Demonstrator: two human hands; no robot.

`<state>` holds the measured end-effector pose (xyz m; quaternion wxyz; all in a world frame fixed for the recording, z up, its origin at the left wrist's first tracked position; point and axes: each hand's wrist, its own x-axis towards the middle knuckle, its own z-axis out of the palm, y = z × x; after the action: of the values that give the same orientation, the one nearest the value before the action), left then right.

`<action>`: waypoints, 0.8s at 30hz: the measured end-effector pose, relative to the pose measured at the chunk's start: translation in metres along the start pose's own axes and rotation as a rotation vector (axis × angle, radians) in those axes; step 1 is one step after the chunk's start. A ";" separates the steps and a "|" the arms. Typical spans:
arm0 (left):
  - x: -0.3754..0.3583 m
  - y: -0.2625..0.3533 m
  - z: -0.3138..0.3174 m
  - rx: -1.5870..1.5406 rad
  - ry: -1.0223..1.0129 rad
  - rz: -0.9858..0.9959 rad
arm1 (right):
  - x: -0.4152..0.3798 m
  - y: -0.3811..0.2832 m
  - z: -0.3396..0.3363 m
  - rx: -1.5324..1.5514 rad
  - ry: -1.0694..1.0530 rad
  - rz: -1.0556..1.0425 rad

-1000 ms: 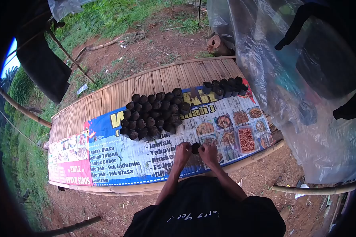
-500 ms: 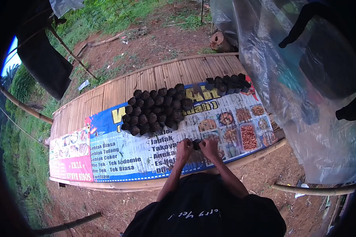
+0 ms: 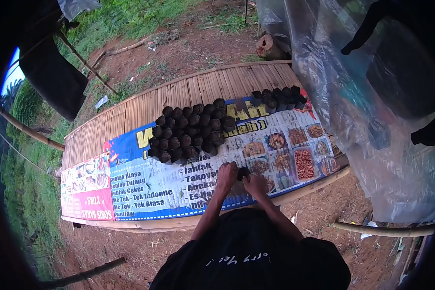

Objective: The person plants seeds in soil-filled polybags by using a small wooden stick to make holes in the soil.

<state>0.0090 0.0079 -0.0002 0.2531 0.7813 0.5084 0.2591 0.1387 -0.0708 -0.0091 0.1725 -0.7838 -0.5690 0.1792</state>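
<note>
My left hand (image 3: 226,176) and my right hand (image 3: 253,185) are close together over the near part of the printed banner. Between them is a small black plastic planting bag (image 3: 243,172), partly hidden by my fingers. The fingers of my right hand pinch its near right side. My left hand is curled closed at its left side. Beyond my hands, a cluster of black planting bags (image 3: 193,126) stands upright in tight rows, with dark soil-like tops. A smaller group of black bags (image 3: 279,100) is at the far right of the banner.
The banner (image 3: 130,193) covers much of a bamboo-slat table (image 3: 179,96). Clear plastic sheeting (image 3: 324,72) hangs at the right. A cut log (image 3: 269,48) lies past the far edge. Bamboo poles (image 3: 31,129) stick out at the left, and another pole (image 3: 384,231) at the lower right.
My left hand has shifted slightly away from me and is more closed. My right hand has come slightly nearer me, and the bag between them has turned a little.
</note>
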 end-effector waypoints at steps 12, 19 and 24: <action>-0.014 0.003 -0.006 -0.081 0.007 -0.153 | 0.020 0.018 0.014 0.037 0.052 -0.096; -0.020 0.006 -0.012 -0.167 0.023 -0.154 | 0.026 0.020 0.020 -0.002 0.193 -0.188; -0.023 0.009 -0.012 -0.228 0.026 -0.172 | 0.025 0.021 0.017 -0.008 0.235 -0.230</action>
<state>-0.0011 -0.0145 0.0115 0.3549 0.6975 0.5439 0.3027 0.1551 -0.0519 -0.0358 0.2542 -0.7297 -0.6316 0.0633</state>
